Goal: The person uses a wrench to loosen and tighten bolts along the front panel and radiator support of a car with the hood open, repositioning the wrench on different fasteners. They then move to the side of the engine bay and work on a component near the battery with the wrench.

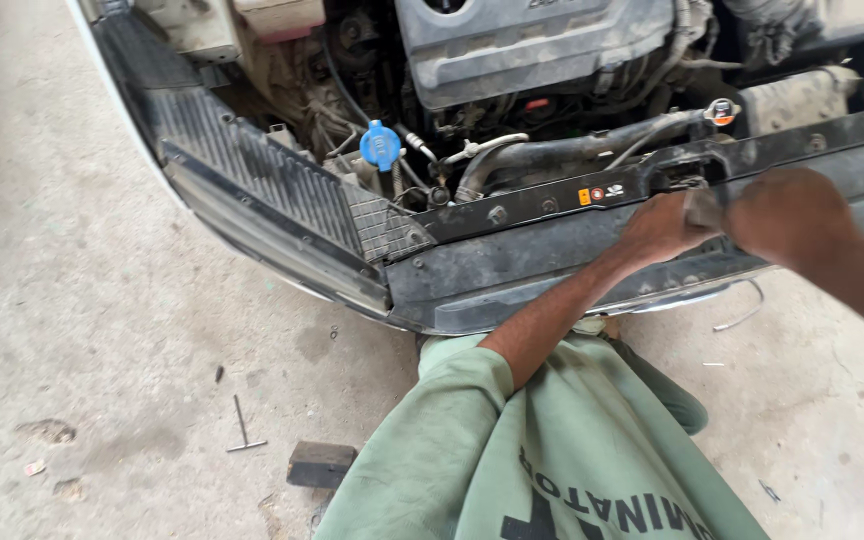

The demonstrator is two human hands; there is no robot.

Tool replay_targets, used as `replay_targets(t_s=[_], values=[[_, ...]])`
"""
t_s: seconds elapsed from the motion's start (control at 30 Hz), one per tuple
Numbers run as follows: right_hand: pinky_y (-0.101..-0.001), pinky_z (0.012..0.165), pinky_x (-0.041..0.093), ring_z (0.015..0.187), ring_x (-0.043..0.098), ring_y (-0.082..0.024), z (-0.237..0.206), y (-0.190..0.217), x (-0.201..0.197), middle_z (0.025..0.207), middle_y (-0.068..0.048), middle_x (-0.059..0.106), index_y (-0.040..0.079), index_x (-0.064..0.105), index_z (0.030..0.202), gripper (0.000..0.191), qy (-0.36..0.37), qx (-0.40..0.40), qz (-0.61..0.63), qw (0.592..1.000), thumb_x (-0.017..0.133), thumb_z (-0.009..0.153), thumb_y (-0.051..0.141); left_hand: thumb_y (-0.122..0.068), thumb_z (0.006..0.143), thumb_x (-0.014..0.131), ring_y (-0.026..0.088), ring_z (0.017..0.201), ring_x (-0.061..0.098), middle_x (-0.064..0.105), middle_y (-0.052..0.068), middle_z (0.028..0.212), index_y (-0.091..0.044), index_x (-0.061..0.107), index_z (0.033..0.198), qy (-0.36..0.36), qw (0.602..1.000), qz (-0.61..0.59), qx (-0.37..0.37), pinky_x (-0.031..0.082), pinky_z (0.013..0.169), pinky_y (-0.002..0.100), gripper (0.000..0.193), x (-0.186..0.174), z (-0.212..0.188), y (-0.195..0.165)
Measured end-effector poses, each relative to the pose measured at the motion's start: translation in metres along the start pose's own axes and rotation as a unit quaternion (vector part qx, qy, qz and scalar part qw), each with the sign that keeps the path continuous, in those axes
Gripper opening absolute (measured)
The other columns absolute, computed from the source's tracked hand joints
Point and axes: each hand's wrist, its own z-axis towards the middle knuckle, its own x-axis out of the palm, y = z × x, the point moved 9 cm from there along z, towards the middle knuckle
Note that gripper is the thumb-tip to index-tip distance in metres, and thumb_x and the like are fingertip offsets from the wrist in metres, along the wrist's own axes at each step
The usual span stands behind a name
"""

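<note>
I lean over the front of a car whose engine bay stands uncovered. Both my hands meet at the latch area (pixel 687 175) on the black front crossbar (pixel 512 210). My left hand (pixel 660 228) reaches up from a green sleeve, its fingers closed around a small grey piece (pixel 702 205) that is blurred. My right hand (pixel 790 215) comes in from the right and sits against the same piece. Only its back shows, so its fingers are hidden.
A blue round cap (pixel 381 145) and a grey engine cover (pixel 522 50) lie behind the crossbar. The ribbed black grille panel (pixel 282 195) hangs at the left. On the concrete floor lie a T-shaped metal tool (pixel 242 430), a dark block (pixel 320 462) and a bent wire (pixel 742 312).
</note>
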Motion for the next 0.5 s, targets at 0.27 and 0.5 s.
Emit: replay_targets(t_s=[0.27,0.5], values=[[-0.0376,0.08,0.059,0.087,0.074,-0.024,-0.029,0.01,-0.042,0.107,-0.014,0.077,0.006,0.069,0.126,0.049,-0.408,-0.178,-0.023,0.895,0.051,0.087,0.028,-0.043,0.082,0.08,0.026,0.081,0.079,0.08,0.006,0.094,-0.013,0.071,0.11,0.047,0.999,0.002,-0.013,0.061,0.077,0.039,0.042,0.01,0.013,0.011],[-0.049,0.084,0.059,0.092,0.075,-0.036,0.021,-0.02,0.056,0.1,-0.019,0.078,0.003,0.071,0.126,0.055,0.108,0.067,0.385,0.914,0.034,0.116,0.043,-0.033,0.08,0.077,0.021,0.086,0.081,0.084,0.003,0.092,-0.017,0.08,0.098,0.12,0.99,-0.028,0.066,0.059,0.081,0.038,0.024,0.011,0.016,-0.005]])
